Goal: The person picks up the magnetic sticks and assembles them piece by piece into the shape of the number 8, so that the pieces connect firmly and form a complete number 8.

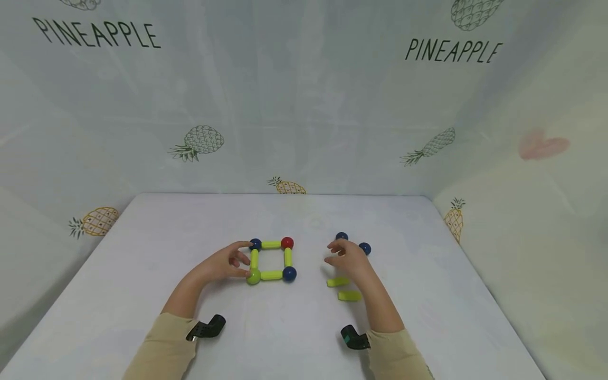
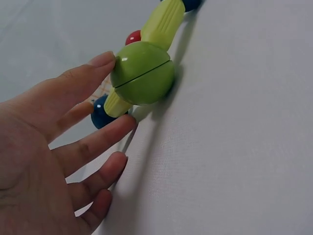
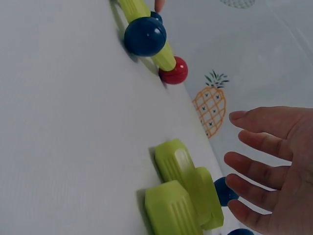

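My left hand (image 1: 229, 262) rests at the left side of a square made of yellow-green rods (image 1: 271, 275) and balls. Its thumb touches the green ball (image 2: 143, 73), and the index fingertip meets the blue ball (image 1: 255, 244) behind. A red ball (image 1: 287, 243) forms the far right corner, another blue ball (image 1: 289, 274) the near right one. Fingers loosely spread and holding nothing, my right hand (image 1: 350, 259) hovers over the table right of the square. Beneath and beside it are loose yellow-green rods (image 3: 170, 208) and two loose blue balls (image 1: 364, 248).
The white table (image 1: 266, 332) carries all the pieces. Behind it hangs a pale cloth (image 1: 304, 105) printed with pineapples. Dark wrist cameras (image 1: 207, 327) stick out from both sleeves (image 1: 163, 345).
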The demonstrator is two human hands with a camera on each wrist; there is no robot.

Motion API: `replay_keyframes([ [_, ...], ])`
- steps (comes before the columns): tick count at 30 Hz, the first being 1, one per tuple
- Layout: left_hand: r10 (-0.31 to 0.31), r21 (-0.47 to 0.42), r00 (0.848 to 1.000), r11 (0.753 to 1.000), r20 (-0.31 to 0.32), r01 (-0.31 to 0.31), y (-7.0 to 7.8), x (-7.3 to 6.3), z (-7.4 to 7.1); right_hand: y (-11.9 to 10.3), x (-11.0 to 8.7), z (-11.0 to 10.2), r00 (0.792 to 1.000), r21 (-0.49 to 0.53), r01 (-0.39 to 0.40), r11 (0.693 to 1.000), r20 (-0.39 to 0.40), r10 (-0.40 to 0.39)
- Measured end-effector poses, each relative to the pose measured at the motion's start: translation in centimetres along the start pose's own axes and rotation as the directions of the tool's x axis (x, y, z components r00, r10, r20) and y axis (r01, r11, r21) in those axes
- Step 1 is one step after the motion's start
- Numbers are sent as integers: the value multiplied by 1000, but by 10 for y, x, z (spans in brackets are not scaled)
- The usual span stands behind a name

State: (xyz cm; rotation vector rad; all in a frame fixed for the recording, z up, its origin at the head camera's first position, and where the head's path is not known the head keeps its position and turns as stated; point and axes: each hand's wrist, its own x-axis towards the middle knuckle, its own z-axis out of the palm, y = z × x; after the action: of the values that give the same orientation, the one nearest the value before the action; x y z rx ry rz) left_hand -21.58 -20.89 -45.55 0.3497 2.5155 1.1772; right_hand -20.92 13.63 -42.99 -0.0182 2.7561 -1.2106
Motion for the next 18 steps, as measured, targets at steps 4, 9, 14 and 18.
replay_keyframes([
  [4,8,0,1000,1000,7,-8,2,-1,2,7,-3,-3,1000,0,-16,1000,-8,16],
  [9,13,-8,1000,1000,12,-13,3,-4,4,13,-4,-4,999,-8,-51,999,-6,51],
  [14,33,-20,999,999,15,-32,4,-4,5,18,-4,-3,998,-23,-65,998,15,65],
  [18,48,-25,999,999,16,-47,7,-4,5,21,-4,-3,997,-10,-65,998,33,65],
])
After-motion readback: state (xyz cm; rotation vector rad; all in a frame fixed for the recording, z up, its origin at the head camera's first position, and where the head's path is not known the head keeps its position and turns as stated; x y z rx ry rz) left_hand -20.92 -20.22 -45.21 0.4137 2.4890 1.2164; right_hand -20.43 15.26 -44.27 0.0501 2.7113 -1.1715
